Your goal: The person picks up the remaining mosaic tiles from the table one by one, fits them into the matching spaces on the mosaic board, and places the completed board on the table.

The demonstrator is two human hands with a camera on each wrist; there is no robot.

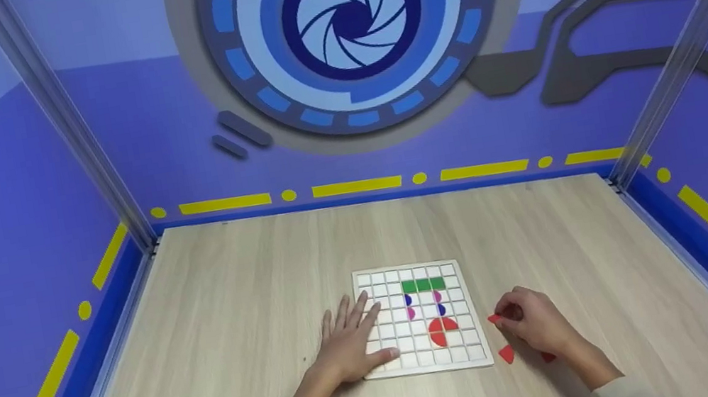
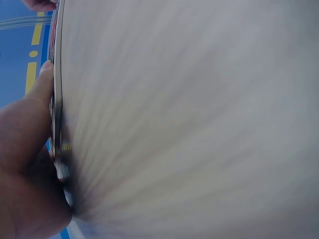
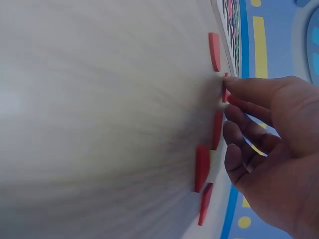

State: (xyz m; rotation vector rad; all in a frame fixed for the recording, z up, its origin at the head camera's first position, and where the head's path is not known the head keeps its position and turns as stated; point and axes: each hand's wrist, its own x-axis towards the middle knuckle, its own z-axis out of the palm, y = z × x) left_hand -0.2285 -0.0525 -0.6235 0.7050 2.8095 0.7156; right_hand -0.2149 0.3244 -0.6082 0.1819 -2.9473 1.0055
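one grid-board (image 1: pixel 421 342) holding three green squares (image 1: pixel 422 285), two blue, two pink half-discs (image 1: pixel 442 309), three red quarters (image 1: pixel 436 326); left hand (image 1: pixel 347 347) lying spread on it; right of it, right hand (image 1: pixel 537 320) pinching one red wedge (image 1: pixel 493 319), four loose wedges (image 3: pixel 202 169) lying.

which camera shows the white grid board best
The head view, from above: the left hand covers only part of the white grid board. The left wrist view shows it nearly edge-on; the right wrist view, a foreshortened sliver.
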